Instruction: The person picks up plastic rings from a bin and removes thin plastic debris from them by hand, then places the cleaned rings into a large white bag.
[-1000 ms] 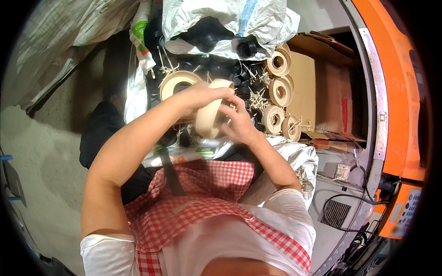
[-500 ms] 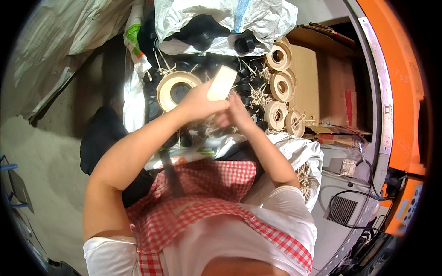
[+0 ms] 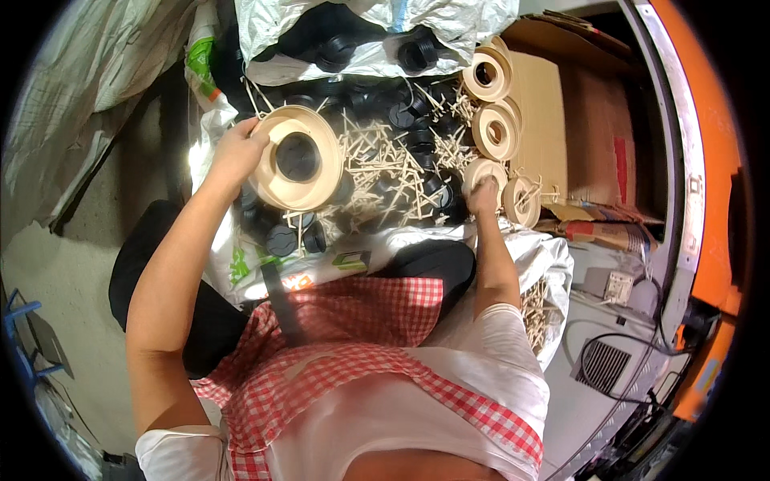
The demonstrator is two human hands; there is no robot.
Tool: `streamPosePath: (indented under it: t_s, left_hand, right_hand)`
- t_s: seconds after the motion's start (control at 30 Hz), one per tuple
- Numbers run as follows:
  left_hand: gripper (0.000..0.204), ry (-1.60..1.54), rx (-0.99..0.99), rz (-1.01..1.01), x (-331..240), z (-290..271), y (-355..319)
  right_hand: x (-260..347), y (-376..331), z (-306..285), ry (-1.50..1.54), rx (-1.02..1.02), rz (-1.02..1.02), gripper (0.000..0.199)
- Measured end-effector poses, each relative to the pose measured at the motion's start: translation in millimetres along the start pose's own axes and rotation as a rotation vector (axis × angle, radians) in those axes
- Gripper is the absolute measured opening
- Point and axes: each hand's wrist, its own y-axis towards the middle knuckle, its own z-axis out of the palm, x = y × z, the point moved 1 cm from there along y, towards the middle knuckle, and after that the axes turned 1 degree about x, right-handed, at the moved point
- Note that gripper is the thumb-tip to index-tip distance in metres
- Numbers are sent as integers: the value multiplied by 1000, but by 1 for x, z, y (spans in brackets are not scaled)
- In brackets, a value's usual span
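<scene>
My left hand [image 3: 239, 152] grips the outer left rim of a large cream plastic ring [image 3: 319, 180], fingers closed round its edge. Through the ring's centre hole a round black plastic part [image 3: 297, 156] shows. At the right, my right hand [image 3: 484, 198] has its fingers closed on the near side of a smaller-looking cream ring [image 3: 481, 170]. Between the hands lies a loose heap of thin cream sticks [image 3: 385, 164], mixed with black caps [image 3: 419, 143].
More cream rings [image 3: 495, 134] line the right side beside an open cardboard box [image 3: 539, 136]. White sacks [image 3: 361, 60] holding black parts lie at the far side. Another sack of sticks [image 3: 536, 313] stands by my right arm. Orange machinery [image 3: 714, 160] borders the right.
My hands have separated from the middle, where the left held a cream piece. The left now grips the large ring's rim; the right has moved right onto another ring.
</scene>
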Motion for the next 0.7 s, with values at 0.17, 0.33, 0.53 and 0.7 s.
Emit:
streamPosePath:
  t_s: [0.17,0.33,0.53,0.7]
  left_hand:
    - [69,761,-436,162,17,9,8]
    - [55,470,-249,699,-25,55,-4]
    - [55,-628,428,1,-36,111,-21]
    - [42,-629,254,254,-51,89,-6]
  right_hand:
    - [30,-5,-26,114,214,381,51]
    - [67,23,-85,961,-475,667,45]
    - [206,21,-171,2395,256,557,43]
    - [207,69,-93,1395,346,38,39]
